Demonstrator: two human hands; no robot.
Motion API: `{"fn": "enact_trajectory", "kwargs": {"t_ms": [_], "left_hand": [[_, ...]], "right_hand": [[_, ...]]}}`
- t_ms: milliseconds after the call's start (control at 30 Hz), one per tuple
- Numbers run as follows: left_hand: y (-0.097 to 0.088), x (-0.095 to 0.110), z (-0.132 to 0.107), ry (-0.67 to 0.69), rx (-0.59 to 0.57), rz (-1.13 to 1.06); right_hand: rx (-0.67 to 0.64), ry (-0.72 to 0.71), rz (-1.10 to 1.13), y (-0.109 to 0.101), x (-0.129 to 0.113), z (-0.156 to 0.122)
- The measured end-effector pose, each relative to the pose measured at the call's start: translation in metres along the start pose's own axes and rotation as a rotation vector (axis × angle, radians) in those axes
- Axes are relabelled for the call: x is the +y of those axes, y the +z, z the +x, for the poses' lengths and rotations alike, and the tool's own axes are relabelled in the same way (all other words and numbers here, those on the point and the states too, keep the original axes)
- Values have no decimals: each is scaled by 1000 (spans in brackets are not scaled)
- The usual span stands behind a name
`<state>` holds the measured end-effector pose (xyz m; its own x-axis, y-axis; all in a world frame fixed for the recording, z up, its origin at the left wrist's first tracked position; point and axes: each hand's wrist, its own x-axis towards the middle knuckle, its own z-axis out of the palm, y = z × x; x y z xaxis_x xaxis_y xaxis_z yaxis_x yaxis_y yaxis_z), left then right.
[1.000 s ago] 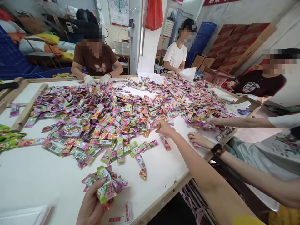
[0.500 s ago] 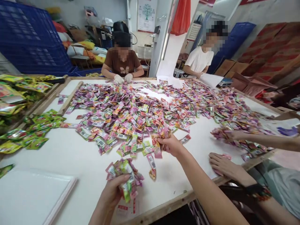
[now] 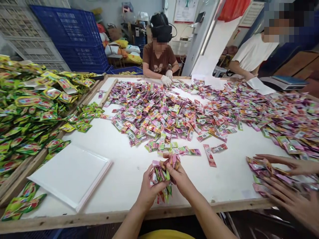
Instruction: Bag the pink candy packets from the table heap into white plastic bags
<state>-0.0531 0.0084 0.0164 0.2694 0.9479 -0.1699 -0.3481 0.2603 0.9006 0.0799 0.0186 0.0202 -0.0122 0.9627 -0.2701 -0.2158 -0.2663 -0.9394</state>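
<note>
Nearest of all, a bare left hand (image 3: 149, 190) and a bare right hand (image 3: 179, 178) low over a wooden-framed white table (image 3: 224, 186), fingers curled closed and gripping one bunched handful of pink and green foil sachets (image 3: 161, 177) between them. Long axis of the handful roughly upright, lower ends hanging toward the tabletop, upper ends poking out above the fingers. Just ahead and to the right, nearer the right hand than the left, a loose pink sachet (image 3: 209, 155) lying apart from the handful, its long axis slanting from upper left to lower right. At the right edge of the view, a co-worker's two hands (image 3: 292, 182), fingers spread over a loose patch of sachets (image 3: 264, 174). To the left, a white plastic tray (image 3: 69, 176) lying flat on the table, nothing on it. Beyond, a broad heap of mixed sachets (image 3: 154, 114) across the middle of the table, and a wooden-edged bin of green and yellow sachets (image 3: 30, 113) along the left side. At the far edge, a person in a brown shirt (image 3: 159, 59) with white-gloved hands (image 3: 166, 80) among the sachets. Farther back, stacked blue plastic crates (image 3: 79, 43).
</note>
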Motion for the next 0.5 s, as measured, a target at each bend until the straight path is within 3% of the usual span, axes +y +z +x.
{"fn": "enact_trajectory", "kwargs": {"t_ms": [233, 367, 500], "left_hand": [[-1, 21, -4, 15, -15, -2], [-7, 18, -5, 69, 8, 69], [-14, 8, -5, 69, 187, 26]], "right_hand": [[-237, -131, -290, 8, 6, -1], [-249, -126, -460, 15, 5, 2], [-184, -122, -253, 27, 8, 1]]}}
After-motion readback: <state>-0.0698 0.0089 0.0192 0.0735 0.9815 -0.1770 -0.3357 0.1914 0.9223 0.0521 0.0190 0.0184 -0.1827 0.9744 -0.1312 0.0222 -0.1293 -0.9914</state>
